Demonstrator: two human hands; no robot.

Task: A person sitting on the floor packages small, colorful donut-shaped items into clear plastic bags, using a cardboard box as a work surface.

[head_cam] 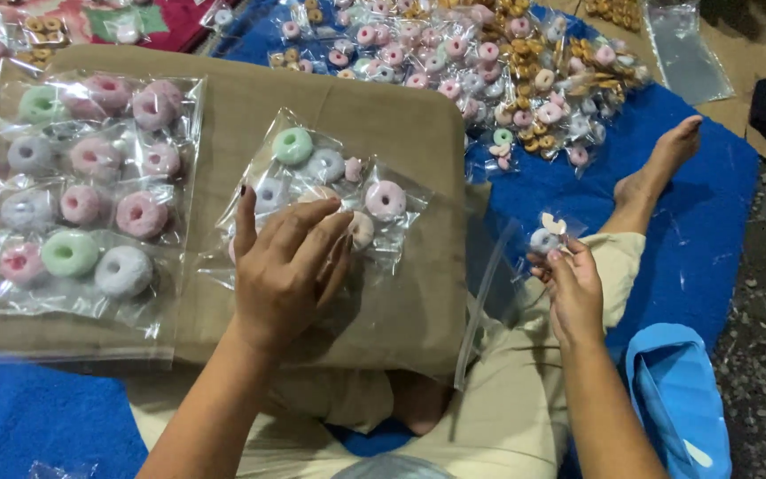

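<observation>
We find the left hand [281, 270] laid flat on a clear packet of ring sweets [330, 191], which rests on a tan cushion [383, 106] across the person's lap. Its fingers [312, 232] are spread apart and pressing down on the film rather than pinching it; a green ring [293, 145], a pink ring [386, 200] and pale ones show through the packet beyond the fingertips.

The right hand [572, 288] is held out over the thigh, its fingers closed on a single pale ring [543, 239] and the mouth of a loose clear bag [489, 293] that hangs down from it. Whether the ring is already inside that bag we cannot tell.

To the left on the cushion lies a finished stack of filled packets [86, 195]. A heap of unpacked rings [480, 62] sits well apart on the blue mat [702, 204], beyond the person's bare foot [662, 164].

In our judgement the step is done well if the left hand holds its packet flat so the rings do not bunch or overlap, while the right keeps the bag mouth open and its ring gripped by the rim. The thin film is slippery and creases easily; light, even pressure is advisable.
</observation>
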